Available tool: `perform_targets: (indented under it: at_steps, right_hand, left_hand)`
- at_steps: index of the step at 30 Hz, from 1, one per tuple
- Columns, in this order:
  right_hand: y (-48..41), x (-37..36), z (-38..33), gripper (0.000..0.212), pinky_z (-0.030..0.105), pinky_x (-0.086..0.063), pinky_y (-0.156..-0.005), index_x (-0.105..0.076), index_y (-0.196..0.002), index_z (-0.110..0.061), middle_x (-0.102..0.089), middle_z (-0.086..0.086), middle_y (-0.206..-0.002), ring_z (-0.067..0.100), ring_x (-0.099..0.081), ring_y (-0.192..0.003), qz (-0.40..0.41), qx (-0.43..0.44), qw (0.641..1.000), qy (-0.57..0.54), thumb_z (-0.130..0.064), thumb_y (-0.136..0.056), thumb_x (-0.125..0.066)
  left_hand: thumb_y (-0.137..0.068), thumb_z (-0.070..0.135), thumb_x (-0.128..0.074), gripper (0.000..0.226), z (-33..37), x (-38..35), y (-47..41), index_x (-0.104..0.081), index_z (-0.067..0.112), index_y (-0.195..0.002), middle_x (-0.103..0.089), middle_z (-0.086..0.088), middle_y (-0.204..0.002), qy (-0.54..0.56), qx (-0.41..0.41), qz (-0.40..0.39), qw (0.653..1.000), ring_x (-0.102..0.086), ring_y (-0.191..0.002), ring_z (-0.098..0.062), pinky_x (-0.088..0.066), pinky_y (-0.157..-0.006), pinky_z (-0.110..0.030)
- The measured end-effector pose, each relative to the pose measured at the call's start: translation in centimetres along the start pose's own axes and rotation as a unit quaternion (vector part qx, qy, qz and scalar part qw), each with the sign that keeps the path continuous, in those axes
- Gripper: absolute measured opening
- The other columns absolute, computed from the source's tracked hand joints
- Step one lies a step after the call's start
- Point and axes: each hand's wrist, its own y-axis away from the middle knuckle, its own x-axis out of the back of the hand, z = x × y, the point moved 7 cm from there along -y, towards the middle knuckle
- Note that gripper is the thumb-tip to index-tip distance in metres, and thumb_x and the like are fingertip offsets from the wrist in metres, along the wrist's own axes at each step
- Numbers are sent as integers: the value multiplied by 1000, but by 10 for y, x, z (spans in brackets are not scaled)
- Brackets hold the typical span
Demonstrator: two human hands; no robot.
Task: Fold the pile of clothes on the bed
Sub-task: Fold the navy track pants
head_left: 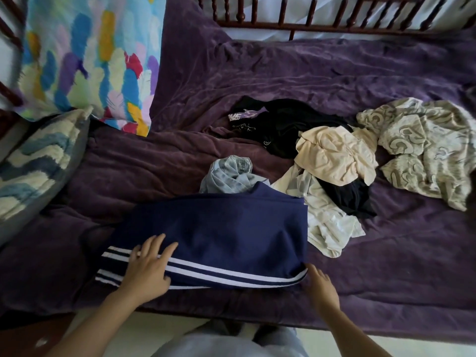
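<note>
A navy garment with white stripes (219,235) lies spread near the front edge of the bed. My left hand (148,266) rests flat on its striped left end, fingers straight. At the garment's right end, my right hand (320,286) touches the striped hem with relaxed fingers. Behind it sits the pile: light blue jeans (228,173), a black printed top (280,124), a cream garment (334,153), a white garment (327,222), a black piece (347,197) and a grey-patterned cream cloth (427,148).
The bed is covered with a rumpled purple blanket (283,70). A colourful feather-print pillow (87,57) and a blue-and-white zigzag cushion (36,166) lie at the left. A dark wooden rail (334,14) runs along the far side.
</note>
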Motion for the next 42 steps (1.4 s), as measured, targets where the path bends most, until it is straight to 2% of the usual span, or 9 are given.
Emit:
perform_targets:
  at_steps: [5,9,17,22,28,31,35,38,42]
  right_hand:
    - [-15,2,4,27,33,-36,-71,-50,-115,-15,-56,10,-97,35,-55,-99,37,-37,997,-56,-13,-88,-45]
    - [-15,10,4,12,33,-28,-66,-53,-99,-11,-60,15,-94,35,-56,-95,57,5,998,-31,-15,-92,-45]
    - [15,33,-5,26,31,-42,-63,-65,-90,-9,-68,7,-79,30,-61,-74,142,117,972,-144,-20,-77,-46]
    - [21,42,-13,15,27,-35,-62,-45,-88,-26,-63,2,-73,13,-44,-71,193,142,941,-238,-20,-76,-37]
    - [14,37,2,44,25,-33,-78,-61,-105,-2,-65,14,-99,29,-56,-93,94,101,954,-267,-28,-82,-35]
    - [17,25,24,46,28,-33,-64,-59,-88,-5,-64,12,-86,28,-60,-81,28,60,983,-169,-41,-78,-32]
    - [28,30,18,20,22,-28,-46,-47,-55,-18,-49,-9,-51,8,-44,-54,127,83,985,-79,-32,-68,-41]
    - [26,32,12,21,21,-43,-69,-61,-74,-12,-66,-2,-77,10,-52,-79,183,130,967,-119,-24,-74,-44]
    - [23,24,3,32,20,-44,-76,-61,-107,-9,-69,2,-103,17,-62,-94,100,121,975,-160,-25,-81,-50]
  left_hand:
    - [-50,27,-84,78,90,32,-51,-59,13,-122,-53,-21,-130,10,-83,-2,997,-44,-122,-37,-47,-87,-51]
    - [-95,25,-41,49,175,53,-103,-33,20,-142,-17,-5,-154,57,-120,-30,991,-15,-141,-22,-22,-108,-35]
    - [-96,36,-41,42,268,61,-204,-41,13,-132,-40,-7,-140,80,-119,-81,986,-35,-130,-28,-32,-100,-42]
    - [-93,46,-42,37,280,44,-226,-51,18,-116,-52,-9,-128,64,-45,-185,980,-41,-124,-31,-26,-105,-48]
    - [-95,32,-47,19,280,61,-249,-52,19,-82,-59,-8,-109,166,-14,-133,977,-53,-111,-31,-35,-101,-43]
    - [-92,25,-53,30,264,73,-264,-43,17,-65,-60,-17,-102,242,26,-95,965,-55,-104,-35,-41,-90,-41]
    - [-96,32,-48,26,270,70,-256,-57,13,-110,-57,-9,-123,234,39,-94,967,-50,-116,-32,-36,-98,-41]
    - [-98,33,-44,34,274,69,-249,-51,14,-125,-52,-6,-132,238,41,-87,967,-46,-122,-30,-31,-99,-39]
    - [-98,33,-43,32,275,74,-246,-51,15,-124,-51,-5,-132,239,29,-88,967,-45,-122,-29,-31,-97,-38]
